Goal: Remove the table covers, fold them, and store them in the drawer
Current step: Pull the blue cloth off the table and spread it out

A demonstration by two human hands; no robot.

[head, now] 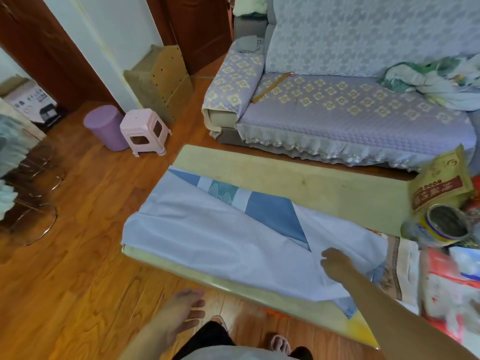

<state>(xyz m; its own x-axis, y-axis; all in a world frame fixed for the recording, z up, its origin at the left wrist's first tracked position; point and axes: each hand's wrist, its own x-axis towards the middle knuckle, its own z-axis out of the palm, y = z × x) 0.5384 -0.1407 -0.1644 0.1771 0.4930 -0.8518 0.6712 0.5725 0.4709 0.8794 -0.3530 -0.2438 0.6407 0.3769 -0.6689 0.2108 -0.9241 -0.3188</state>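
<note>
Your left hand is nearest the lens, hanging over the wood floor just off the table's near edge, fingers straight and spread, holding nothing. Your slippered foot shows below it.

Clutter first: far side has the sofa with a long yellow ruler on the seat and bunched bedding at the right end. Left of the sofa stand a pink stool and a lilac bin. On the table's right end sit a yellow printed bag, an open tin, and a red-and-white package near right. They crowd the cloth's right edge.

The table cover lies on the low table, half folded: pale underside up, blue patterned face showing in a diagonal strip at the far side. It drapes slightly over the table's left end.

Your right hand reaches in from near right, resting on the cover at its right part, fingers curled at a fold edge. Can't tell if it's actually pinching cloth or just pressing.

Motion blur softens the right edge; bag print is unreadable. No drawer in view.
</note>
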